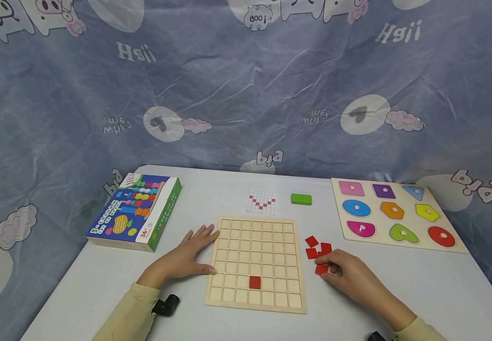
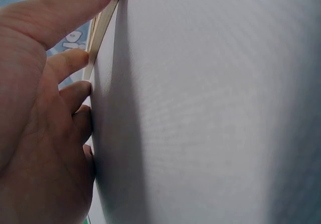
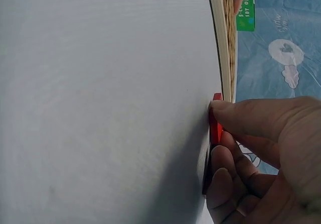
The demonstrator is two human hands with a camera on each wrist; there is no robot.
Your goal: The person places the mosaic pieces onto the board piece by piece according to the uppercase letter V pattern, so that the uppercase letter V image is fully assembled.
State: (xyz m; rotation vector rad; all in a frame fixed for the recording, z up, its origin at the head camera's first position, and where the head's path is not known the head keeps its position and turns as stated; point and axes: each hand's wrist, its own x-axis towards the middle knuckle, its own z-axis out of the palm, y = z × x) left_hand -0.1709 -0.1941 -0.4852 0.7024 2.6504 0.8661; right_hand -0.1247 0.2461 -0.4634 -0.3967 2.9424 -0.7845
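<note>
A wooden grid board (image 1: 255, 307) lies flat on the table, with one red square tile (image 1: 254, 282) set in a cell near its front edge. My left hand (image 1: 186, 258) rests along the board's left side, fingers spread and fairly straight. Its thumb and a fingertip touch the wooden edge (image 2: 104, 25) in the left wrist view. Right of the board, my right hand (image 1: 352, 274) pinches a red tile (image 3: 216, 121) between thumb and fingers, low at the tabletop. Several loose red tiles (image 1: 311, 253) lie around those fingertips, some partly covered by them.
Behind the board lie a pattern card (image 1: 261, 202) with red squares in a V and a green block (image 1: 301, 199). A colourful game box (image 1: 135, 210) stands at the left. A shape puzzle board (image 1: 382, 189) with knobbed pieces occupies the right.
</note>
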